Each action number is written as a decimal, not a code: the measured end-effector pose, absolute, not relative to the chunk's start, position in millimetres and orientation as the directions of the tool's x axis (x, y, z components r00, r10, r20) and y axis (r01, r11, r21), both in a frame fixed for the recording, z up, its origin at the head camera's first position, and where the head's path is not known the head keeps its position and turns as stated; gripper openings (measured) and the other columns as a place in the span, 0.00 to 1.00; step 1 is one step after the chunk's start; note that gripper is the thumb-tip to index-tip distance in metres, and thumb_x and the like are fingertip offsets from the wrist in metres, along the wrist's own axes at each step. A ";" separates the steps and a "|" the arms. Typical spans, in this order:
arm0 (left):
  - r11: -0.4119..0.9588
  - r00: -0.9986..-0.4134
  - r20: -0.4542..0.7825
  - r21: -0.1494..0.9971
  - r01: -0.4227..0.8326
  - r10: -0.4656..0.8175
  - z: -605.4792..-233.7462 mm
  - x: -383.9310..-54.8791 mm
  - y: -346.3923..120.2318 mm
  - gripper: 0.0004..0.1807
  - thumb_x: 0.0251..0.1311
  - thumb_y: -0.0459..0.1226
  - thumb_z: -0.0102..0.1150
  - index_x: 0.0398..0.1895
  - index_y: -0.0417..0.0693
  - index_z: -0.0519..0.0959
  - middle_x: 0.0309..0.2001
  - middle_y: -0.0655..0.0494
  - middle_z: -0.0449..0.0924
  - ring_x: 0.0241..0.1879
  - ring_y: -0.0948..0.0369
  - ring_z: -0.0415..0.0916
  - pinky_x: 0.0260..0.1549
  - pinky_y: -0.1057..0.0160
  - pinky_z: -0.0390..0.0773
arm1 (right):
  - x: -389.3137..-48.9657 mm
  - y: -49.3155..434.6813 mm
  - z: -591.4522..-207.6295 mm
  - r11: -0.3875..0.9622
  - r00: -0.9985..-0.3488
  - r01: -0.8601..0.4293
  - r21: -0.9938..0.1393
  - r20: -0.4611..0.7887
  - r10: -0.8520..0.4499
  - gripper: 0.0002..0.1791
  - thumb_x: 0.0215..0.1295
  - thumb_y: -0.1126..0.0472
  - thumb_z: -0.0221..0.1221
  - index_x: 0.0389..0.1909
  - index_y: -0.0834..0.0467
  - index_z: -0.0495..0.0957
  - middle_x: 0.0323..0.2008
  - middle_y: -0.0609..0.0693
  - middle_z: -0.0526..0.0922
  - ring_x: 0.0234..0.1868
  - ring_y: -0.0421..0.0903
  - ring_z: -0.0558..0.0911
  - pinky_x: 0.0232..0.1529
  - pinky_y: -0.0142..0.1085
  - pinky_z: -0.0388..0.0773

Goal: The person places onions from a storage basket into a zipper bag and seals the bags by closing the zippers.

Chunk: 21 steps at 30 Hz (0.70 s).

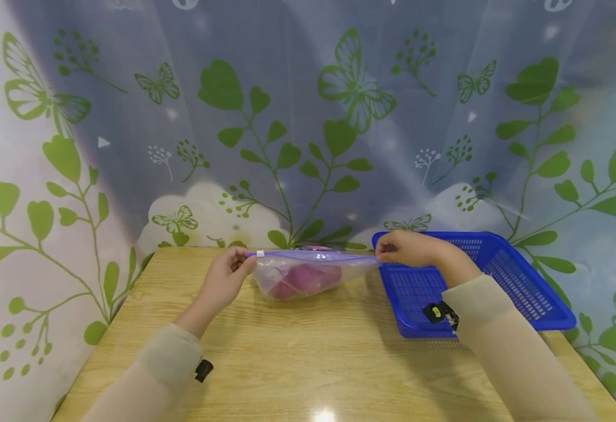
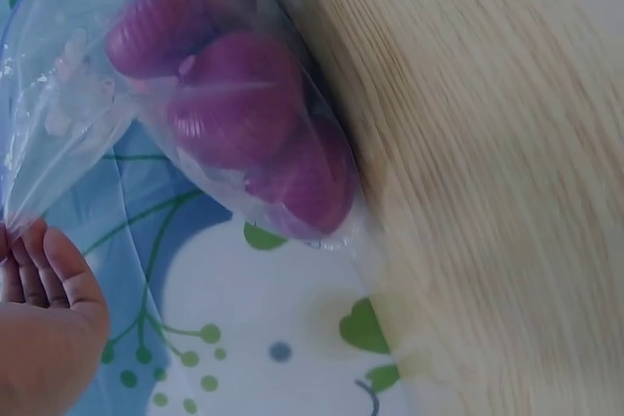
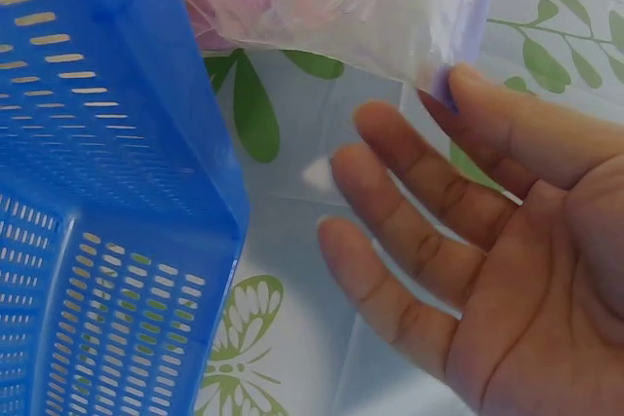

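A clear zip bag with a purple zip strip is stretched sideways near the back of the table. Inside it lie several purple-red, ridged round onions, seen through the plastic. My left hand pinches the left end of the strip, beside a small white slider. At the opposite end, my right hand pinches the top corner between thumb and index finger. Its other fingers are spread loosely, as the right wrist view shows. The strip runs nearly straight between both hands.
A blue slotted plastic basket stands at the table's right side, partly under my right forearm. Behind the wooden table hangs a curtain printed with green leaves and butterflies.
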<state>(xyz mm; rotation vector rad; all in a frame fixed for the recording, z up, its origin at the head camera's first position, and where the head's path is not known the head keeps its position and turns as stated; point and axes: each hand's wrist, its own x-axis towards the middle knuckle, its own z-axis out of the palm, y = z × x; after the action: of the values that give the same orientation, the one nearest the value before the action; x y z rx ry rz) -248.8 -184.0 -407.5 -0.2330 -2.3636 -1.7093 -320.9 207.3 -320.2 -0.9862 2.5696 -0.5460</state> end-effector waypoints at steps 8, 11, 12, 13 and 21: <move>0.284 -0.968 0.242 0.935 0.214 -0.065 -412.8 -246.2 -171.8 0.11 0.72 0.36 0.56 0.46 0.34 0.76 0.39 0.45 0.77 0.36 0.59 0.73 0.34 0.69 0.78 | -303.8 189.8 -320.4 0.684 -0.749 -0.580 -0.442 -0.040 -0.661 0.08 0.74 0.59 0.57 0.46 0.56 0.82 0.40 0.46 0.83 0.40 0.43 0.80 0.44 0.45 0.79; 0.265 -0.964 0.251 0.938 0.221 -0.085 -415.3 -246.1 -167.8 0.10 0.72 0.35 0.57 0.45 0.34 0.77 0.38 0.46 0.77 0.34 0.59 0.73 0.31 0.70 0.78 | -297.0 176.8 -321.5 0.671 -0.763 -0.588 -0.452 0.034 -0.645 0.09 0.74 0.58 0.58 0.46 0.57 0.83 0.40 0.46 0.83 0.41 0.44 0.81 0.46 0.46 0.79; 0.260 -0.963 0.253 0.940 0.221 -0.095 -416.2 -246.3 -166.3 0.09 0.71 0.34 0.57 0.44 0.34 0.77 0.37 0.46 0.77 0.34 0.59 0.73 0.31 0.70 0.77 | -295.2 172.4 -322.4 0.664 -0.765 -0.592 -0.457 0.059 -0.641 0.09 0.74 0.58 0.58 0.46 0.57 0.83 0.40 0.46 0.83 0.42 0.44 0.81 0.47 0.46 0.79; 0.257 -0.961 0.256 0.941 0.222 -0.105 -416.5 -246.6 -165.3 0.09 0.71 0.34 0.58 0.44 0.34 0.77 0.37 0.46 0.77 0.33 0.59 0.73 0.30 0.70 0.77 | -294.0 167.5 -322.9 0.655 -0.764 -0.599 -0.460 0.084 -0.640 0.09 0.74 0.58 0.58 0.46 0.57 0.83 0.40 0.46 0.83 0.43 0.44 0.81 0.47 0.46 0.79; 0.241 -0.950 0.264 0.945 0.222 -0.163 -418.1 -246.8 -159.3 0.08 0.68 0.34 0.61 0.42 0.35 0.79 0.36 0.47 0.79 0.33 0.61 0.74 0.30 0.72 0.76 | -284.8 126.1 -328.1 0.573 -0.736 -0.651 -0.498 0.230 -0.636 0.07 0.73 0.58 0.59 0.44 0.56 0.83 0.39 0.46 0.82 0.39 0.41 0.80 0.41 0.40 0.80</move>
<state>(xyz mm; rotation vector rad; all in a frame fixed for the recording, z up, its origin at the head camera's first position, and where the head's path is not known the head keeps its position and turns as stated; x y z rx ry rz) -246.8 -159.3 -418.1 -0.0539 -2.2101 -1.7631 -284.8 126.1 -328.1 -1.1494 2.8081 -0.9063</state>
